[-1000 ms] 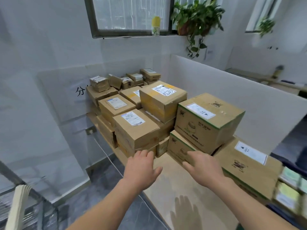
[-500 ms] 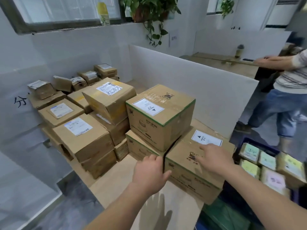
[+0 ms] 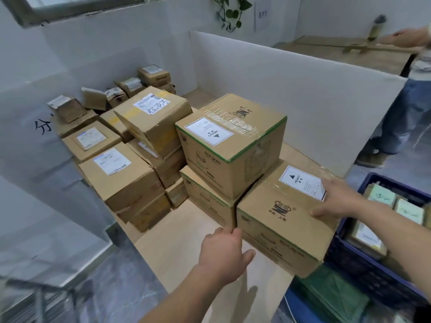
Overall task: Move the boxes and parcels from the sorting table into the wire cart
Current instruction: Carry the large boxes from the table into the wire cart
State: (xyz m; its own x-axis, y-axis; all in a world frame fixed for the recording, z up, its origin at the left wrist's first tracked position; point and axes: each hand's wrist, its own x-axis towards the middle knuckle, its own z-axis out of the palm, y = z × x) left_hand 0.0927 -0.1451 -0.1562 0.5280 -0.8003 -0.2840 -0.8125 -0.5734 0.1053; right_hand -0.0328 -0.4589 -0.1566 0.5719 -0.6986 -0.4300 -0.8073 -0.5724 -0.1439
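A brown carton with a white HEAVY label [image 3: 282, 213] sits at the near right corner of the wooden sorting table [image 3: 177, 243]. My right hand [image 3: 338, 199] lies flat on its top right edge, partly over the label. My left hand [image 3: 225, 252] touches its near left corner with fingers loosely bent. A second labelled carton [image 3: 231, 145] stands behind it on top of a third [image 3: 205, 197]. Several smaller parcels [image 3: 121, 173] are stacked to the left and back. The wire cart shows only as blurred metal [image 3: 39, 301] at the bottom left.
A white partition [image 3: 291, 89] walls the table's far right side. A dark blue crate [image 3: 363, 259] with several packets stands to the right, below the table edge. Another person [image 3: 405, 99] stands at the far right by another table.
The view swung right and closer. My right hand slid from the carton's middle to its right top edge; my left hand stays at the near left corner.
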